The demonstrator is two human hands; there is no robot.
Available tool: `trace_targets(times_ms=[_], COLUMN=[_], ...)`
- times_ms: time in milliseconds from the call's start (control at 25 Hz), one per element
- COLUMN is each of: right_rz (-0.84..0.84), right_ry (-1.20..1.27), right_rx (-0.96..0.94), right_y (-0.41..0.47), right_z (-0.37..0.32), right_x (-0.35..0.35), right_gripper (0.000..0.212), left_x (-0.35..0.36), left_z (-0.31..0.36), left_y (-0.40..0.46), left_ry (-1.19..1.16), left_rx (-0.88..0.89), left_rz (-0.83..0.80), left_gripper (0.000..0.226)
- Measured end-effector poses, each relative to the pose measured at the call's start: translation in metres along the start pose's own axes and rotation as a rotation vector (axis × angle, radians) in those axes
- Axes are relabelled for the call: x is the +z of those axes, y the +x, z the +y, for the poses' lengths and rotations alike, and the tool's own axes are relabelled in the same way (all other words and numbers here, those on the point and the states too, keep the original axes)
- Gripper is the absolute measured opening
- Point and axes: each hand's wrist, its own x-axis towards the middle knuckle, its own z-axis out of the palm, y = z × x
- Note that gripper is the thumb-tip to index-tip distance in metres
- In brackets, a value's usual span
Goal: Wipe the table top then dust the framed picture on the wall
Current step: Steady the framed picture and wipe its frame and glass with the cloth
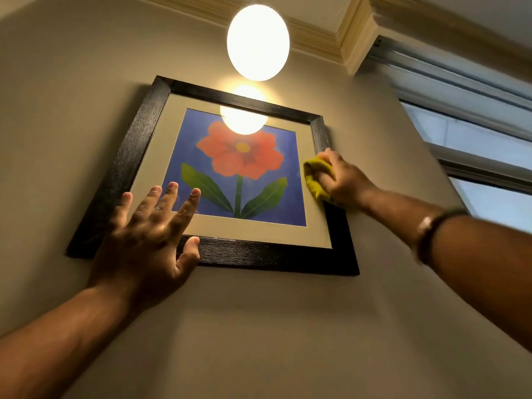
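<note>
A framed picture point(135, 156) hangs on the wall above me, with a black frame, a beige mat and a red flower on blue. My left hand point(149, 237) lies flat against its lower left corner, fingers spread over the glass and thumb on the bottom rail. My right hand point(341, 178) presses a bunched yellow cloth point(313, 174) against the right side of the frame, about halfway up. The table is out of view.
A round glowing lamp point(258, 43) hangs just above the picture and is mirrored in its glass. A window point(475, 139) with a roller blind housing fills the upper right. Pale crown moulding point(325, 33) runs along the ceiling. A dark bracelet point(431, 228) circles my right wrist.
</note>
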Motion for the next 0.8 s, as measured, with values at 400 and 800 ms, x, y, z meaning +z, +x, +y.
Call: trace_targets(times_ms=[400,800], right_rz=[-0.019,-0.084], right_ry=[-0.083,-0.164], right_rx=[-0.005,-0.377], right_y=[-0.051,-0.006], right_z=[-0.061,-0.138], right_x=[0.026,0.052], right_gripper=[0.055,0.054], left_x=[0.002,0.007], left_z=[0.0,-0.002], left_y=[-0.002,-0.005], left_ry=[-0.034,-0.049], left_rx=[-0.001,-0.003], left_rz=[0.007,0.072], left_gripper=[0.077,0.086])
